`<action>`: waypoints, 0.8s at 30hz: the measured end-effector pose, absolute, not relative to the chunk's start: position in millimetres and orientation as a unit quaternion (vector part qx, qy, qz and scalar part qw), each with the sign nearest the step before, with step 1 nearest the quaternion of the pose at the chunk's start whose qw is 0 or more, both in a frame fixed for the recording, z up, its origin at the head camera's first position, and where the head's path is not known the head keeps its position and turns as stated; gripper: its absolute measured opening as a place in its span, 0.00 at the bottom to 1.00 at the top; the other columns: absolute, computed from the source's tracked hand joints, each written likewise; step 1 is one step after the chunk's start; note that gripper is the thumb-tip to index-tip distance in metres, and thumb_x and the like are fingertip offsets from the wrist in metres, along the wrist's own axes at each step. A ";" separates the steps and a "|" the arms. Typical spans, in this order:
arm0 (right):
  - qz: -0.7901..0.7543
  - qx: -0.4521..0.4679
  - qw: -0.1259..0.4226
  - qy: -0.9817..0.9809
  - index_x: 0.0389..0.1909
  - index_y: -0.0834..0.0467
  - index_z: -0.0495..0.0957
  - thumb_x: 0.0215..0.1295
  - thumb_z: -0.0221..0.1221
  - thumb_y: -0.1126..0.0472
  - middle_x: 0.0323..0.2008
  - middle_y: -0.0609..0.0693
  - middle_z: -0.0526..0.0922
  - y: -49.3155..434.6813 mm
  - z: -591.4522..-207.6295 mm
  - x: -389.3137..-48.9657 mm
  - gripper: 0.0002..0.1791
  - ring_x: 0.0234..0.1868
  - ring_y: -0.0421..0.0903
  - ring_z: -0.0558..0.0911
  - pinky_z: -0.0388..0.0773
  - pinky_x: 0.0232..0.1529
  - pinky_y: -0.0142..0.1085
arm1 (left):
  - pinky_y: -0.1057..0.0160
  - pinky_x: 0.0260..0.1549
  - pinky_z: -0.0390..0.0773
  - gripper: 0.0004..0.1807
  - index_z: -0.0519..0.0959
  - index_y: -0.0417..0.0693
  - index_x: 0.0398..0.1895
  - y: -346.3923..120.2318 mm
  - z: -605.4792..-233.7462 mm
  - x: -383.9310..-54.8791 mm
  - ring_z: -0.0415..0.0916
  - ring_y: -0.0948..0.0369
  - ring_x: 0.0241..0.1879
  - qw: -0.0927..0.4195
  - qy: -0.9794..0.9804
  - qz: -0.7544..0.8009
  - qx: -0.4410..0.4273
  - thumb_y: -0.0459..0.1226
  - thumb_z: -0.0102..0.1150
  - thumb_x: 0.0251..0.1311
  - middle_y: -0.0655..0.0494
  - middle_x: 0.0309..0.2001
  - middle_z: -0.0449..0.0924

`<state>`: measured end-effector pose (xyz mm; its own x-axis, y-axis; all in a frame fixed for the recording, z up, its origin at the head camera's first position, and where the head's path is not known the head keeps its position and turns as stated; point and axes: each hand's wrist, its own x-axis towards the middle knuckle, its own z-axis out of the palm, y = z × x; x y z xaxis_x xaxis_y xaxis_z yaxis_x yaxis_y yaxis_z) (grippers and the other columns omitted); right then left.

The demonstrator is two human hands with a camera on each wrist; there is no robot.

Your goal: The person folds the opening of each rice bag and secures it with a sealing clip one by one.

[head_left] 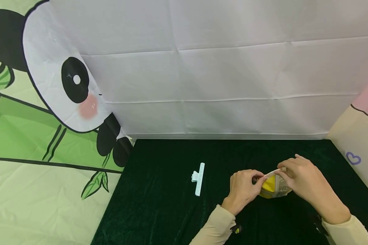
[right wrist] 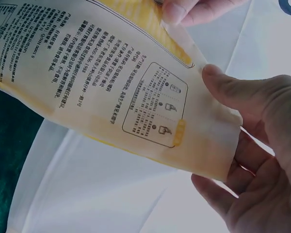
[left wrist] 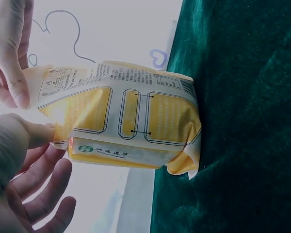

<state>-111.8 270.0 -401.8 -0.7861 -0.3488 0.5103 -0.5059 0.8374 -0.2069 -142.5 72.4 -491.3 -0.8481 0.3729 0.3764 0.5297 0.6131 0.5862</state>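
A yellow and cream printed food bag (head_left: 275, 186) stands on the dark green cloth at the right. Its top edge is pinched at both corners. My left hand (head_left: 244, 186) grips the left corner between thumb and forefinger; in the left wrist view its other fingers (left wrist: 48, 194) spread loosely below. On the right corner, my right hand (head_left: 305, 180) pinches the top with the thumb in front and fingers behind. The right wrist view shows the bag's printed back (right wrist: 111, 82) stretched flat between the two hands. A pale blue bag clip (head_left: 199, 179) lies on the cloth left of my left hand.
The green cloth (head_left: 159, 204) covers the table. Behind it hangs a white creased sheet (head_left: 220, 75), with a panda print (head_left: 73, 81) at the left and a cream panel with a purple heart (head_left: 353, 158) at the right.
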 end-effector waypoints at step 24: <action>0.219 0.185 0.210 -0.935 0.41 0.61 0.88 0.54 0.75 0.73 0.30 0.55 0.92 281.6 -398.0 -109.0 0.14 0.34 0.61 0.90 0.59 0.76 0.67 | 0.85 0.27 0.61 0.11 0.90 0.60 0.45 70.9 -494.8 -141.0 0.62 0.81 0.26 0.127 -0.890 -0.352 -0.260 0.49 0.60 0.77 0.70 0.37 0.88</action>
